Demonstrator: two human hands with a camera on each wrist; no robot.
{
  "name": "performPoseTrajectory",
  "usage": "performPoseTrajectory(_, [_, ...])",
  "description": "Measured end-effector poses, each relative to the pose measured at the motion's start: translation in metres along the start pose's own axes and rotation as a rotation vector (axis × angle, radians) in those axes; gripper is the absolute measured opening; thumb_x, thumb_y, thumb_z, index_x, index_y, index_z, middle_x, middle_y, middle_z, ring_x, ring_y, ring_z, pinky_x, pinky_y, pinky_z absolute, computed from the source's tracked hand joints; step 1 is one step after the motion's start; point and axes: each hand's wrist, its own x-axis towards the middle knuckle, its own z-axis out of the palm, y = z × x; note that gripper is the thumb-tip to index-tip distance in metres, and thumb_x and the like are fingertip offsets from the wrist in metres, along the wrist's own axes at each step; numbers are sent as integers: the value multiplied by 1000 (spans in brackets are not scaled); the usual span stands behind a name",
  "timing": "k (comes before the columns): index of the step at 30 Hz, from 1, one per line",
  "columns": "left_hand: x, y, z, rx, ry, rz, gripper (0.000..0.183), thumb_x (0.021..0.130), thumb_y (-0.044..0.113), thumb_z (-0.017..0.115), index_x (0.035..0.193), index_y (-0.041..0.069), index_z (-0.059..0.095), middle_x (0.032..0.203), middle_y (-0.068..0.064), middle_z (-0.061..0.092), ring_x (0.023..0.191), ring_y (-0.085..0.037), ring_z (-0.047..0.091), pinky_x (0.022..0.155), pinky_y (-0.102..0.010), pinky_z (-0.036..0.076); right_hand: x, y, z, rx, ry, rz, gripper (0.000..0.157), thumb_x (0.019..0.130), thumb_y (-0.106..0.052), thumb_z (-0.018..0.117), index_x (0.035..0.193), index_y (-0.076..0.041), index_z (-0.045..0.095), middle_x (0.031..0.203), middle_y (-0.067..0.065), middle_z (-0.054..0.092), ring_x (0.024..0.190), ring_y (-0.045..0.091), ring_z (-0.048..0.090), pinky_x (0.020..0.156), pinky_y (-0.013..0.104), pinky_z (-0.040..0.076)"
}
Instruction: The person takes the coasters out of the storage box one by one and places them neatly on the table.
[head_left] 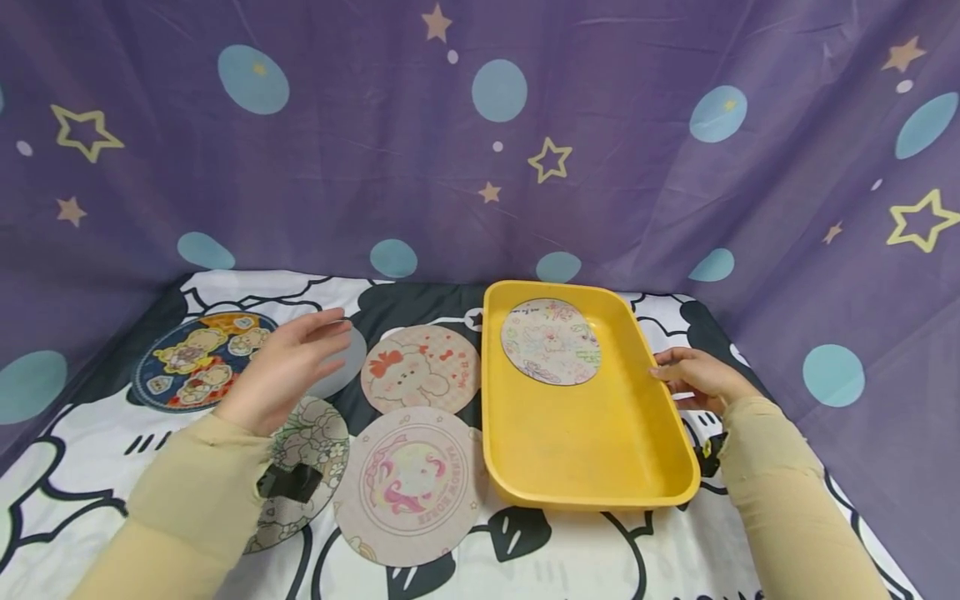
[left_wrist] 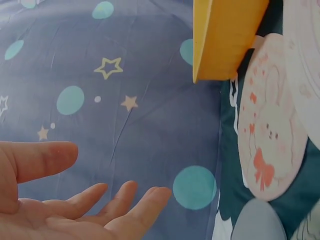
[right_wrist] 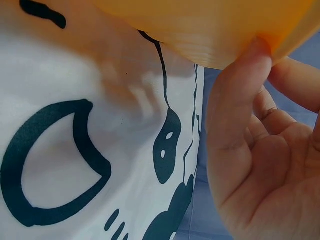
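Note:
A yellow rectangular tray point(head_left: 577, 442) lies on the cloth, with one round mat point(head_left: 551, 342) inside at its far end. My right hand point(head_left: 697, 377) pinches the tray's right side wall near the rim; in the right wrist view the thumb point(right_wrist: 235, 100) presses on the wall. To the left, my left hand point(head_left: 291, 367) is raised above the round mats, its fingers spread and holding nothing. Near it are a blue cartoon mat point(head_left: 187, 358), a plain grey disc point(head_left: 341, 367), a bunny mat point(head_left: 420, 371) and a green-patterned mat point(head_left: 322, 442) partly hidden by the forearm.
A pink unicorn mat point(head_left: 408, 492) lies closest to me, beside the tray's left wall. White cloth with dark cartoon outlines point(head_left: 585, 558) covers the table. Behind it hangs a purple curtain point(head_left: 420, 192) with stars and blue ovals.

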Motion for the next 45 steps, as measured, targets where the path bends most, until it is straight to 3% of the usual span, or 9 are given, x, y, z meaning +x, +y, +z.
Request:
performPoseTrajectory(17, [28,20,35,-128,8,16,60,103,11,46,156,-2,19,159,-23,28,148,-32,29,120,-46,30,0,-1,0,3,-1,11,45,97,-26,65,130,-4,45,91,-7,65,77,12,63,78,30,61])
performPoseTrajectory(26, [44,29,53,-222,-9,21,57,103,6,43,154,-5,21,158,-24,29,145,-37,33,120,-46,30,0,0,0,14,-3,15,44,97,-25,65,130,-4,46,92,-7,66,79,12,64,79,31,61])
performPoseTrajectory(35, [60,37,66,-232,-26,-57,59,103,18,50,156,6,27,159,-14,34,143,-29,40,119,-42,34,-1,-1,0,9,-5,10,39,97,-24,64,126,-4,47,91,-6,65,78,11,64,78,31,61])
performPoseTrajectory(40, [71,38,76,-323,-39,-50,54,104,9,45,154,1,28,157,-18,35,141,-33,41,116,-42,38,-1,-1,0,10,-7,10,37,97,-23,63,125,-5,47,91,-6,66,78,11,64,78,30,61])
performPoseTrajectory(45, [81,41,89,-407,-59,-89,53,104,9,46,154,5,30,156,-15,38,140,-31,43,115,-41,39,-1,-2,0,9,-1,15,37,97,-23,63,126,-5,47,92,-5,66,78,12,65,79,31,61])
